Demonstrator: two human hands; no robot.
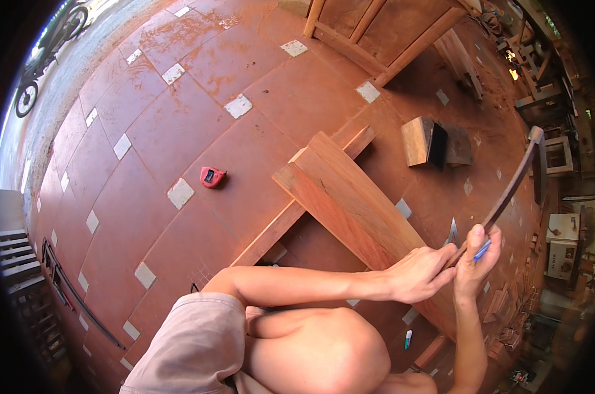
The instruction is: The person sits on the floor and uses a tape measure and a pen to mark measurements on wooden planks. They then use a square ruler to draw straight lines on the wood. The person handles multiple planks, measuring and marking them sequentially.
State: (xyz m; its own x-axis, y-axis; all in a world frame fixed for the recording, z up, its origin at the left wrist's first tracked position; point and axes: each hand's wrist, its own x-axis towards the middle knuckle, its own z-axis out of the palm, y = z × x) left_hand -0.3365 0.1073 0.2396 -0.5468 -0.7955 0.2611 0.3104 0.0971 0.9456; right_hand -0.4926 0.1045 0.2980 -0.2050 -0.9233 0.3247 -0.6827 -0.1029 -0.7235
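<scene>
Long-handled tool (511,186), brown-shafted with a grey metal head, grasped by left fingers (442,259) and right fingers (494,238).

From my remote seat I can read no words or numbers: the dark lettering on the pale boxy machine (563,251) at far right and the marks on the red tape measure (213,177) are too small.

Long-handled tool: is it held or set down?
Held: the right hand is closed around the tool. The left hand is at its lower end; whether it also grasps, I cannot tell.
</scene>
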